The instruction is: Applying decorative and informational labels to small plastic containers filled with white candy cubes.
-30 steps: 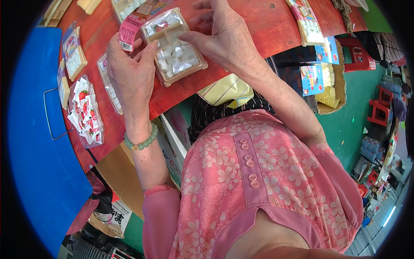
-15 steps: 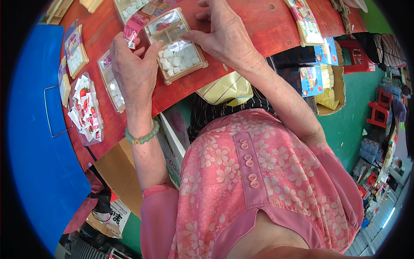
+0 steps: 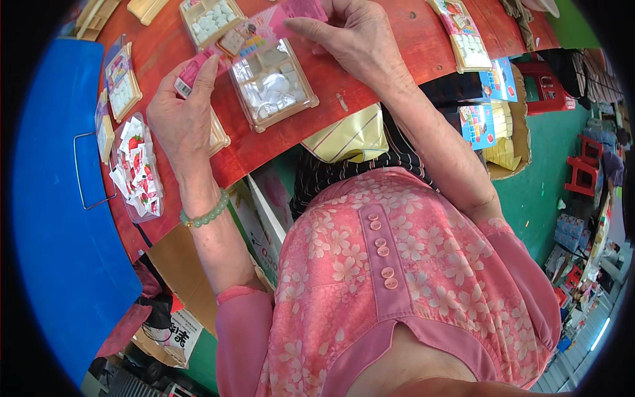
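A long pink printed card sleeve [image 3: 250, 36] is stretched between my two hands. My left hand [image 3: 182, 109] pinches its near-left end between thumb and fingers. At the opposite end my right hand [image 3: 367, 46] holds it, its thumb laid along the card. Just beneath the sleeve, on the red table, lies a compartment tray [image 3: 274, 89] of white lumps under a shiny clear cover; the card hides its far end. Another tray of white pieces [image 3: 210, 21] sits behind it. My left hand partly covers a third tray [image 3: 218, 135].
A clear tub [image 3: 137, 169] of strawberry-printed sachets stands at the left. Sleeved trays lie at the left [image 3: 122, 83] and the far right [image 3: 463, 36]. A blue panel [image 3: 59, 198] borders the table's left. An open carton [image 3: 519, 139] is below the right edge.
The pink sleeve has gone from hanging at my left hand to being spanned between both hands over the tray. A clear cover now shows over the lumps. My left hand shifted left.
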`<action>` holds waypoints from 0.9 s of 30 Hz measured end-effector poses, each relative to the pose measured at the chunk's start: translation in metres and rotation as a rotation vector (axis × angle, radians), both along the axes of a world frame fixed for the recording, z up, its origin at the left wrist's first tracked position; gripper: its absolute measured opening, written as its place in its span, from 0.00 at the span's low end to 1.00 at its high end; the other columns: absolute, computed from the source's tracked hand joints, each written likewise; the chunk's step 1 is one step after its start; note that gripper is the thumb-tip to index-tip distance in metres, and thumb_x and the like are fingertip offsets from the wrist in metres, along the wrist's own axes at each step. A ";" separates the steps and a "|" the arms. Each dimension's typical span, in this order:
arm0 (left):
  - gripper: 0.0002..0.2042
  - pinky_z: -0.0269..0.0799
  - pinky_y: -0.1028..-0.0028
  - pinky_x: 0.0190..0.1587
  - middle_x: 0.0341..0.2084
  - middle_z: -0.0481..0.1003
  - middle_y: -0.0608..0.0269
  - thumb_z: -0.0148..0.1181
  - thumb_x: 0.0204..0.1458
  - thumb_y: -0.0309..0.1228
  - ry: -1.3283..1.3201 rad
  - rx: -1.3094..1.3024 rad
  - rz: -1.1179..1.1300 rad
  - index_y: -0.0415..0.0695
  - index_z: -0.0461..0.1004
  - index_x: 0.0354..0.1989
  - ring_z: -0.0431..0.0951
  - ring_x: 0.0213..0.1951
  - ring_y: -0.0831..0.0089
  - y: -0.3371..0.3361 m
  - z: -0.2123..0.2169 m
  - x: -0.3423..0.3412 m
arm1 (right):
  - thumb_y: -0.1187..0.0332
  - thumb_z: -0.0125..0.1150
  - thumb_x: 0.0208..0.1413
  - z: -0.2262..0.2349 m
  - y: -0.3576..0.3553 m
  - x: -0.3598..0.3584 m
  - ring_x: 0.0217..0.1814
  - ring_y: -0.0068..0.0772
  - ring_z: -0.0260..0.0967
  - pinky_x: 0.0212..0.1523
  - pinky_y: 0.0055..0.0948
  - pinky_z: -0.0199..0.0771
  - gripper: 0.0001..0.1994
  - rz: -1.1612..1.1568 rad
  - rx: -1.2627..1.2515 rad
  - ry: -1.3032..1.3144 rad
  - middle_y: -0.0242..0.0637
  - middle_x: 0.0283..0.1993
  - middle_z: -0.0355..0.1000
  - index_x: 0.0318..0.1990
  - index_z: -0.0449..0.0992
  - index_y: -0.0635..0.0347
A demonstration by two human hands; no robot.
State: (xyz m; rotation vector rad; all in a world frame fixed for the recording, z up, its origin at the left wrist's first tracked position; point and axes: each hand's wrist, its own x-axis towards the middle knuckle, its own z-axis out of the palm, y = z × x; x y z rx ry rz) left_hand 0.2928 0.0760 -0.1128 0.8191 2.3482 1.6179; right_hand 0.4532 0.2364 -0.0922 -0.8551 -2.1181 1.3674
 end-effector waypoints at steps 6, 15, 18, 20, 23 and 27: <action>0.22 0.74 0.80 0.31 0.28 0.79 0.58 0.70 0.46 0.32 -0.130 -0.074 -0.068 0.28 0.75 0.45 0.78 0.27 0.80 0.000 -0.001 -0.008 | 0.68 0.63 0.55 -0.016 0.002 -0.005 0.23 0.19 0.69 0.22 0.21 0.71 0.11 0.030 -0.279 0.010 0.33 0.22 0.72 0.27 0.73 0.67; 0.16 0.72 0.77 0.36 0.24 0.80 0.58 0.69 0.44 0.32 0.013 -0.175 -0.132 0.32 0.79 0.37 0.76 0.28 0.80 0.001 -0.011 -0.018 | 0.66 0.62 0.55 -0.025 0.004 -0.006 0.23 0.20 0.70 0.22 0.22 0.72 0.12 0.031 -0.317 0.054 0.36 0.23 0.72 0.26 0.72 0.68; 0.13 0.71 0.76 0.37 0.23 0.80 0.58 0.69 0.43 0.33 -0.006 -0.173 -0.141 0.35 0.81 0.32 0.75 0.27 0.81 0.001 -0.014 -0.019 | 0.67 0.62 0.54 -0.021 0.002 -0.006 0.23 0.21 0.70 0.22 0.22 0.72 0.12 0.021 -0.261 -0.001 0.35 0.22 0.72 0.26 0.72 0.68; 0.14 0.71 0.75 0.38 0.23 0.80 0.58 0.69 0.43 0.33 0.003 -0.191 -0.136 0.34 0.80 0.32 0.75 0.27 0.79 0.001 -0.012 -0.018 | 0.68 0.62 0.54 -0.020 0.000 -0.006 0.23 0.21 0.70 0.22 0.23 0.71 0.11 0.014 -0.256 -0.007 0.36 0.22 0.72 0.25 0.72 0.68; 0.14 0.72 0.73 0.38 0.23 0.80 0.56 0.69 0.42 0.35 0.089 -0.235 -0.139 0.35 0.80 0.32 0.77 0.27 0.75 0.001 -0.014 -0.019 | 0.69 0.62 0.52 -0.016 -0.003 -0.007 0.22 0.26 0.71 0.23 0.28 0.71 0.11 -0.004 -0.158 -0.072 0.41 0.21 0.72 0.24 0.72 0.68; 0.16 0.71 0.68 0.35 0.22 0.78 0.50 0.68 0.43 0.39 0.188 -0.352 -0.150 0.36 0.80 0.30 0.77 0.27 0.66 0.003 -0.009 -0.016 | 0.70 0.62 0.48 -0.012 -0.009 -0.005 0.25 0.47 0.72 0.28 0.39 0.70 0.11 -0.029 0.222 -0.084 0.53 0.23 0.71 0.22 0.70 0.70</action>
